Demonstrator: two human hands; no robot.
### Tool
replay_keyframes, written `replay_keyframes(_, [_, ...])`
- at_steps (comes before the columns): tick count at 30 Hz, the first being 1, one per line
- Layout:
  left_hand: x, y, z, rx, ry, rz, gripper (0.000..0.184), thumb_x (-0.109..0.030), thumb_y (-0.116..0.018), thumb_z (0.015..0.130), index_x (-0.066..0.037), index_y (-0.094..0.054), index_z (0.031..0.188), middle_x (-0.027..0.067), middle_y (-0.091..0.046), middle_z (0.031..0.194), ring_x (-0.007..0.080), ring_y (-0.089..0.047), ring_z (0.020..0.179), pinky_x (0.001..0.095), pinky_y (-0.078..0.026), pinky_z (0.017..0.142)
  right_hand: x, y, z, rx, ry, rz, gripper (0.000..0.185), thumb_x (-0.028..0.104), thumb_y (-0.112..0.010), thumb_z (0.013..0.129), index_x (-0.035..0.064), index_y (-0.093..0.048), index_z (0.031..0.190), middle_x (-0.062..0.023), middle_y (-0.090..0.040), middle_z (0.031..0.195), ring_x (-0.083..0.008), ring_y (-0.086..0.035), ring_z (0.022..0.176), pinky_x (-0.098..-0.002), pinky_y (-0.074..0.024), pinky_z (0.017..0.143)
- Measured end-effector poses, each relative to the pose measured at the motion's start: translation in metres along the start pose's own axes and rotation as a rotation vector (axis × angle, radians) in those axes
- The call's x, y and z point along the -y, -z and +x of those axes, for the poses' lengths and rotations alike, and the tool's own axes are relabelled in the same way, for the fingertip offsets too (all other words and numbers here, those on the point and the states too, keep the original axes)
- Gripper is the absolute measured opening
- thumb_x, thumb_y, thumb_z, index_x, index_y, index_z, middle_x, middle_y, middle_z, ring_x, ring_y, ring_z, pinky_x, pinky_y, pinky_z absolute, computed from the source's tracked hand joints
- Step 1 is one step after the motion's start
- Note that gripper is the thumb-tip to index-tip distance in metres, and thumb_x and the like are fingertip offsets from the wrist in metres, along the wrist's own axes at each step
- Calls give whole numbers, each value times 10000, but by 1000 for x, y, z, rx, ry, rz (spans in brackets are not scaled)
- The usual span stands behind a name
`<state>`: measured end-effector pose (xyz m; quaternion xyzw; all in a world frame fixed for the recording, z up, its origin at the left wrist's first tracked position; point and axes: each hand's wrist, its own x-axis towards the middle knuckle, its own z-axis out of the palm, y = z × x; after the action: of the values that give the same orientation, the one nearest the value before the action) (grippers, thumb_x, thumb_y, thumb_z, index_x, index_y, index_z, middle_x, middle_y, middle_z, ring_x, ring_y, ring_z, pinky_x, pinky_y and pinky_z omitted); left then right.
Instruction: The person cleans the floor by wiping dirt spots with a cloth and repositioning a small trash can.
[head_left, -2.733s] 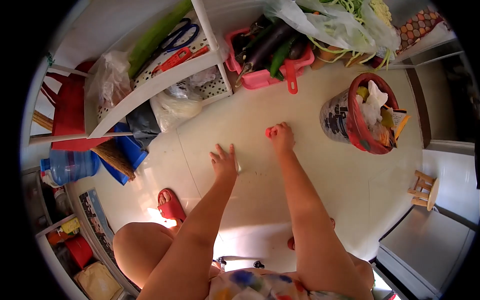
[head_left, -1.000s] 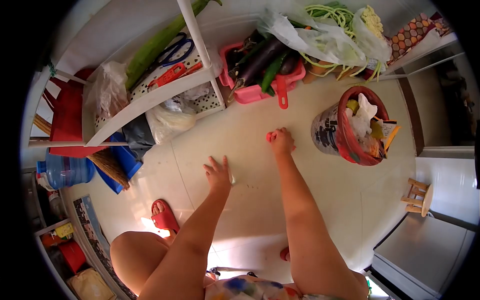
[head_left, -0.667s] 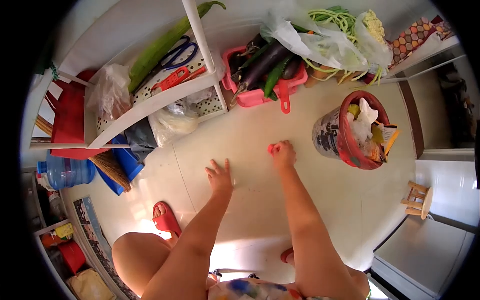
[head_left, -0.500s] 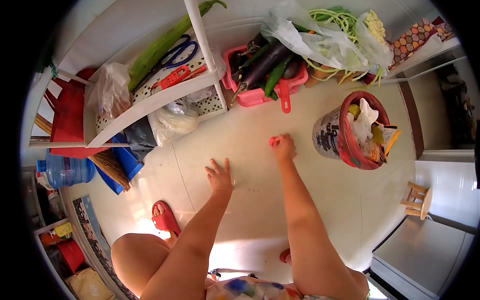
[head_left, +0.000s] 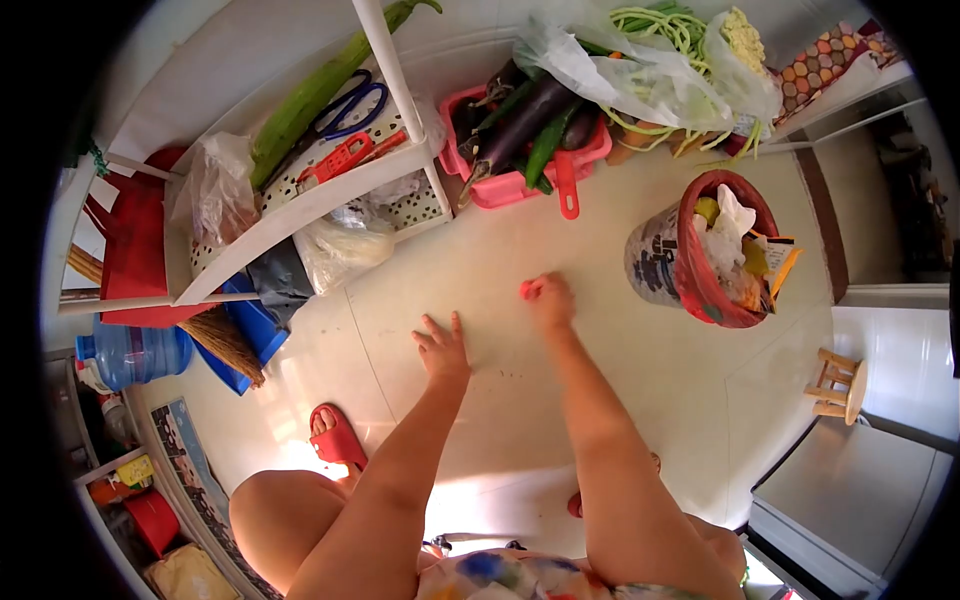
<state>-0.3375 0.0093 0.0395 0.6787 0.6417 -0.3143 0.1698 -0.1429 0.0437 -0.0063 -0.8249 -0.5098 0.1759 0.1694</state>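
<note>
My left hand [head_left: 442, 350] is over the pale tiled floor [head_left: 490, 440] with its fingers spread and nothing in it. Whether it rests on the tiles I cannot tell. To its right, my right hand [head_left: 552, 303] is closed round a small pinkish-red object [head_left: 528, 289], which pokes out at the finger side. Its kind is too small and covered to make out. Some tiny dark specks [head_left: 508, 374] lie on the floor between my forearms.
A lined trash bin [head_left: 655, 258] full of waste stands to the right. Ahead are a pink basket [head_left: 500, 192] of eggplants and a white shelf [head_left: 300, 220] holding a long green gourd. A blue dustpan [head_left: 240, 345], broom [head_left: 222, 340] and small wooden stool [head_left: 848, 388] are at the sides.
My right hand has moved a little left, toward my left hand, with the pinkish-red object still in it. My left hand stays spread in nearly the same place. The view has shifted slightly.
</note>
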Motion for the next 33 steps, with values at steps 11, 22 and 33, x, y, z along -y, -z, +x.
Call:
replay_keyframes(11, [0,-15,7,-58,-8,54,1246,-485,-816,567,-245,14,1465,324,-34,1456,554,-267,1247,444,-411,956,-16,25,-58,315,99,-206,636,266,-609,787,159,-322,1345,-128,-505,1132,-295,-553,1002,-399,-491,836])
replay_keyframes(22, [-1,-2,3,-2,1,-3,1266,-454,-837,547,-248,9,1466,326,-31,1458,561,-254,1252,449,-409,955,-12,37,-53,457,-24,-156,857,301,-633,752,203,-142,1447,-155,-492,1184,-309,-569,1008,-402,-505,815])
replay_keyframes(33, [-1,3,2,35,0,31,1267,-500,-814,564,-245,41,1465,326,-34,1460,554,-253,1261,438,-419,945,-6,45,-53,481,-87,-119,881,280,-635,737,211,-125,1452,-167,-552,1123,-320,-586,985,-402,-505,809])
